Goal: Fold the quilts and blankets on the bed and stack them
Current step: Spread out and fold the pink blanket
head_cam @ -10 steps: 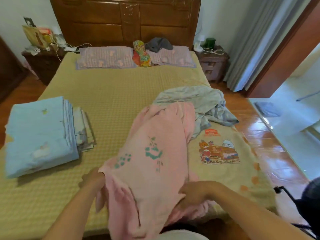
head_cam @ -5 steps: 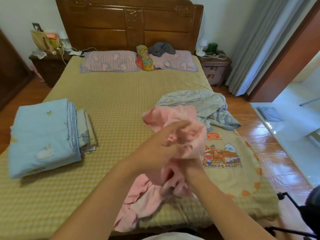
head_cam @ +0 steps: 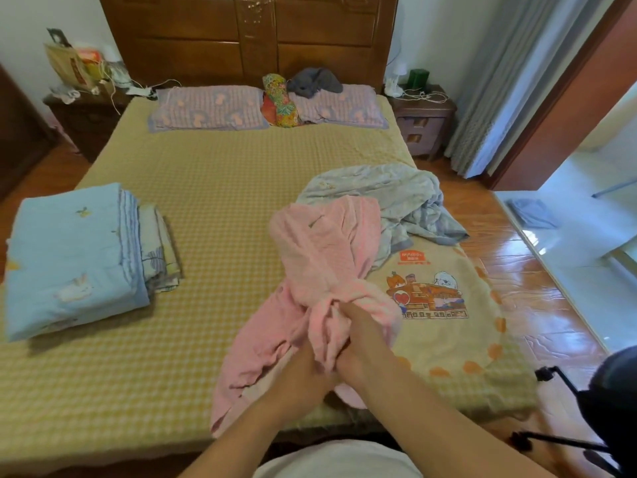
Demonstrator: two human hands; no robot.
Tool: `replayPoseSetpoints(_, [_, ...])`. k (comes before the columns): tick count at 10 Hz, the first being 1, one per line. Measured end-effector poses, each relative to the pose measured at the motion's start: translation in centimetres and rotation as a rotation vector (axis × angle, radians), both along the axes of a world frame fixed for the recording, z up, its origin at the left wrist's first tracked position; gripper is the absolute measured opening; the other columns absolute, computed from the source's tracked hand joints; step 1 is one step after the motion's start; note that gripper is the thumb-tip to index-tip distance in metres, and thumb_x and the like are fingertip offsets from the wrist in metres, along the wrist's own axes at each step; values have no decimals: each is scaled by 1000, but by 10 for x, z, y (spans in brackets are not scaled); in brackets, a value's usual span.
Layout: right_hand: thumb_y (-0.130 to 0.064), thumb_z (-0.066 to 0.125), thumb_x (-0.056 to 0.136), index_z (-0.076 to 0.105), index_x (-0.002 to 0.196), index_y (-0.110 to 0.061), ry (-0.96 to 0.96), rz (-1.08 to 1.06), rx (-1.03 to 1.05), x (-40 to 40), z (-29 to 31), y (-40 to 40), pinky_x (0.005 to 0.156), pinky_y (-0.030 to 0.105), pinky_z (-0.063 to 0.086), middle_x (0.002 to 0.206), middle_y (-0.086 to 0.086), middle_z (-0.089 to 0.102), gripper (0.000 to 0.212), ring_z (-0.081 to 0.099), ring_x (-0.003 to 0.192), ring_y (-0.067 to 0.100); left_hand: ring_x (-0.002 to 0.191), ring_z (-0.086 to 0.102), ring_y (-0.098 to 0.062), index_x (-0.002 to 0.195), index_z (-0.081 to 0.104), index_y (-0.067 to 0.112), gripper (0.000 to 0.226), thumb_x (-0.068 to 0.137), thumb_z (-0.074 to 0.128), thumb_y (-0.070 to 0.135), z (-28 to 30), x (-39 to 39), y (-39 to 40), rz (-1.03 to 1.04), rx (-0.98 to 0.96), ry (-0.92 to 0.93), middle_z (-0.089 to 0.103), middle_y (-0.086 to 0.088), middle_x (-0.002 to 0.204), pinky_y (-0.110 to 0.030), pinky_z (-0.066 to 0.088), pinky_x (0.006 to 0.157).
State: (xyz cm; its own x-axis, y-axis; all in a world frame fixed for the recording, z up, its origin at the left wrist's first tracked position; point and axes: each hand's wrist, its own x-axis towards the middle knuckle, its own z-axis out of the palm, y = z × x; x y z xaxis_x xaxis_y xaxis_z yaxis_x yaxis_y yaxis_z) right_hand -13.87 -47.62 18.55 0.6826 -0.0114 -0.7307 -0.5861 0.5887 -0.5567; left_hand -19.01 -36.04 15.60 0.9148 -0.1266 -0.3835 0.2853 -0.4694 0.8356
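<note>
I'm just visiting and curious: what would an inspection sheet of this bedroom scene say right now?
Surface: bed with a yellow checked cover.
Job's things: pink blanket bunched, partly lifted; grey quilt crumpled behind it; cartoon blanket spread flat; folded stack at the bed's left side.
Clutter: two pillows, a floral cushion and grey cloth at the headboard; bags on the left nightstand.
Grippers: left hand and right hand both grip the pink blanket, close together.
Cables: white cords on both nightstands.
Surroundings: wooden floor, curtain, tripod at lower right.
</note>
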Motion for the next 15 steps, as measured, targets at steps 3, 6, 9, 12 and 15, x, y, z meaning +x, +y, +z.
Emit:
replayPoseSetpoints(3, [-31,52,101,53,114,-4,-128,-142,-328,93,32,-220,69,36,56,103,20,66,30,69,88,28,96,63,-31,99,64,22,41,82,60,58,-37,-21,-1,275,377,170,72,-9,101,-40,51,92])
replayPoseSetpoints(6, [-22,65,85,58,94,-16,-72,-100,-107,46,-79,-396,34,21,37,66,-3,53,13,42,43,8,98,60,-32,110,65,22,28,95,46,7,-21,-40,-124,598,384,-82,69,-7,110,-41,49,81])
replayPoseSetpoints(9, [-30,84,72,12,158,-20,-55,852,-825,-54,-151,-370,105,40,47,151,9,43,113,49,131,24,66,55,-9,77,43,37,7,84,42,38,27,-43,-183,36,498,-125,58,8,72,-25,46,63])
replayPoseSetpoints(12, [-63,61,67,33,148,-32,-376,1156,-1335,-54,-173,-305,120,45,19,156,4,33,91,18,149,30,66,57,-16,76,53,23,19,82,70,18,99,-37,-211,93,448,-315,61,3,67,-36,45,62])
replayPoseSetpoints(15, [2,52,83,57,108,-9,-517,309,-1362,57,-7,-368,72,35,36,93,9,61,29,52,86,28,97,56,-25,128,56,21,42,89,56,6,15,-74,-132,71,1153,-97,54,-3,115,-34,47,70])
